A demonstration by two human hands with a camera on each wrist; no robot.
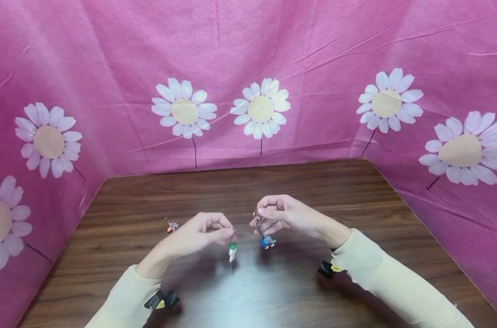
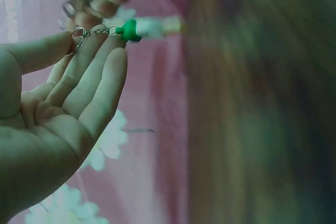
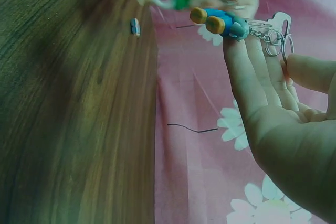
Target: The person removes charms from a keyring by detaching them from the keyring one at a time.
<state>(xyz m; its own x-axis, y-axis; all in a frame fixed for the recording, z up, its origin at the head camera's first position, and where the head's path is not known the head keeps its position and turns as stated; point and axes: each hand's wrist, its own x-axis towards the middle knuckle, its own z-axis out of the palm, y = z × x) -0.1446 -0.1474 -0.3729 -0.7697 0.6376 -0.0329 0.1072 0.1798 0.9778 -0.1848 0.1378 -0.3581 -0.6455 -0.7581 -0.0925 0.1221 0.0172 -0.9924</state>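
Observation:
My left hand (image 1: 205,232) pinches the ring of a keychain between thumb and finger. From it hangs a small green and white figure keychain (image 1: 232,252), its short chain (image 2: 97,32) showing in the left wrist view. Facing it, my right hand (image 1: 289,215) pinches the split ring (image 3: 286,48) of a second keychain, a blue and grey figure with orange feet (image 1: 267,242). A silver key (image 3: 270,26) is on that same ring. Both figures dangle above the table, a short gap apart.
An orange and blue-grey keychain (image 1: 172,226) lies on the wooden table (image 1: 314,182), just beyond my left wrist. Pink cloth (image 1: 224,41) printed with white daisies stands around the table's back and sides. Dark wrist cameras (image 1: 162,300) hang below both sleeves.

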